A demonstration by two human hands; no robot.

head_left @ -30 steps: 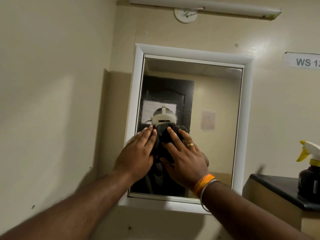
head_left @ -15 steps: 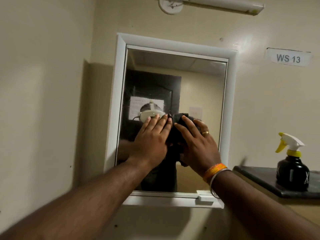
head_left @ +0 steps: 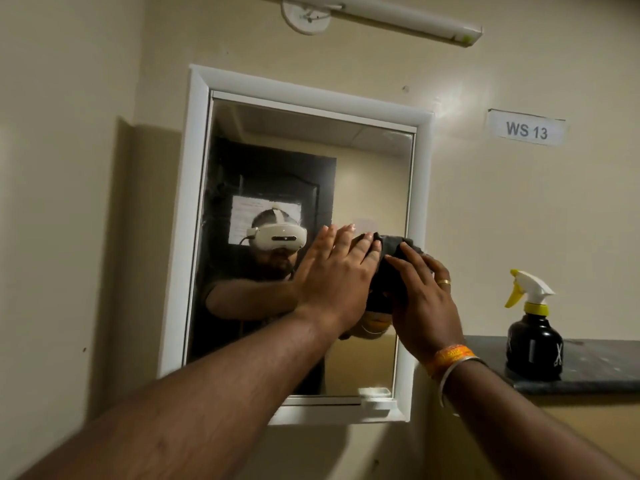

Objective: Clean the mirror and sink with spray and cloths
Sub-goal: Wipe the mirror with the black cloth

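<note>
A white-framed mirror hangs on the cream wall ahead. Both hands press a dark cloth flat against the glass near its right edge, at mid height. My left hand lies flat with fingers together over the cloth's left part. My right hand, with a gold ring and an orange wristband, covers the cloth's right part. A black spray bottle with a white head and yellow trigger stands upright on a dark ledge to the right. The sink is out of view.
The dark stone ledge juts from the wall right of the mirror. A "WS 13" label is stuck on the wall above it. A tube light fitting runs along the top. A side wall closes in on the left.
Both hands have slid the cloth rightwards across the glass, from the mirror's middle to near its right edge. The view has shifted right, and more of the ledge and bottle shows.
</note>
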